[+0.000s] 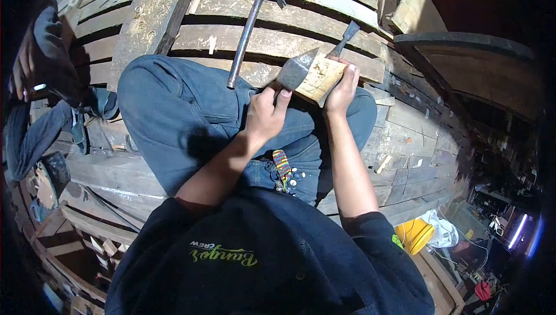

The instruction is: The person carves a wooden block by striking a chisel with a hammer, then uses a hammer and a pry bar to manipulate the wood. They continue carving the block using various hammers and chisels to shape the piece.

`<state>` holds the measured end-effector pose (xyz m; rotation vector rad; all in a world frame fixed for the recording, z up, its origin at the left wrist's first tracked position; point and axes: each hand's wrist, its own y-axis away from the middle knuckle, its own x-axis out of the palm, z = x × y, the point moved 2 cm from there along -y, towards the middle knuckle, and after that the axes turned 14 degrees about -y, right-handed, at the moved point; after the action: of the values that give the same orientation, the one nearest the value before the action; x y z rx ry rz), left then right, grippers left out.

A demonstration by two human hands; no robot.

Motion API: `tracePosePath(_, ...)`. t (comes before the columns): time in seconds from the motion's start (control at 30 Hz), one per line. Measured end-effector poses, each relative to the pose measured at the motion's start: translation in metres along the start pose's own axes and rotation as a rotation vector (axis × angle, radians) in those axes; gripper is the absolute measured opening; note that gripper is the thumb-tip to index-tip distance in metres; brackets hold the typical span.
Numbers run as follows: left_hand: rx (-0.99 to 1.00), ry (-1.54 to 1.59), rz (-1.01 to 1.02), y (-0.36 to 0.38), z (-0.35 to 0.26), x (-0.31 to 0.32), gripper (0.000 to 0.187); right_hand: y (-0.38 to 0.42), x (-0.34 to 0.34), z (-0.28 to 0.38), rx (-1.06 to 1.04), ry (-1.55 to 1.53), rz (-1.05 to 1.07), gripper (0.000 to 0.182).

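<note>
My left hand [267, 112] is closed at the lower left of a wooden block [318, 76], thumb on its dark grey, pointed end. The block's other face is pale, freshly cut wood with dark marks. My right hand [343, 90] grips the block's right side, thumb along its edge. Just beyond those fingers a chisel [347, 37] sticks out, flat blade up; its handle is hidden behind the block and hand. A claw hammer [249, 31] lies on the slats in front of me, its handle end by my knee.
Wood shavings [156, 11] and offcuts lie on the slatted planks [260, 43]. Another person's hand [24, 69] shows at the far left. A yellow container [416, 235] stands at lower right. Wooden shelving [475, 66] rises along the right.
</note>
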<state>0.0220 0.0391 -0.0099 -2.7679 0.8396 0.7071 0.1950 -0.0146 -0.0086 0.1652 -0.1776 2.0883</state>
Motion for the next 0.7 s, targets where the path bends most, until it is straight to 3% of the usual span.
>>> tracePosePath(0.13,0.179,0.232,-0.100,0.004,-0.006,-0.006,0.031,0.001,-0.002,-0.001,-0.030,0.028,-0.024,0.041)
tracePosePath(0.2,0.112,0.148,-0.083,0.006,-0.003,-0.001,0.033,-0.002,-0.005,-0.005,-0.047,0.084,0.002,0.040)
tracePosePath(0.27,-0.067,-0.210,0.086,-0.002,0.003,0.009,0.037,-0.001,-0.011,-0.010,0.112,-0.047,-0.071,0.038)
tracePosePath(0.3,-0.032,-0.095,0.044,-0.001,0.002,0.008,0.041,0.000,-0.005,-0.005,0.058,0.016,-0.052,0.038)
tracePosePath(0.47,-0.044,-0.156,0.077,0.002,0.007,0.004,0.039,0.003,0.000,0.003,-0.036,0.155,-0.019,0.037)
tracePosePath(0.6,0.111,0.182,-0.028,0.006,-0.008,-0.009,0.033,0.001,-0.003,-0.006,0.081,-0.098,-0.087,0.038)
tracePosePath(0.67,0.110,0.215,-0.079,0.008,-0.006,-0.001,0.035,0.000,-0.004,-0.002,-0.059,0.136,-0.031,0.038)
tracePosePath(0.7,-0.015,-0.005,0.038,0.002,-0.006,0.002,0.037,0.000,-0.002,-0.004,-0.014,0.064,-0.053,0.037)
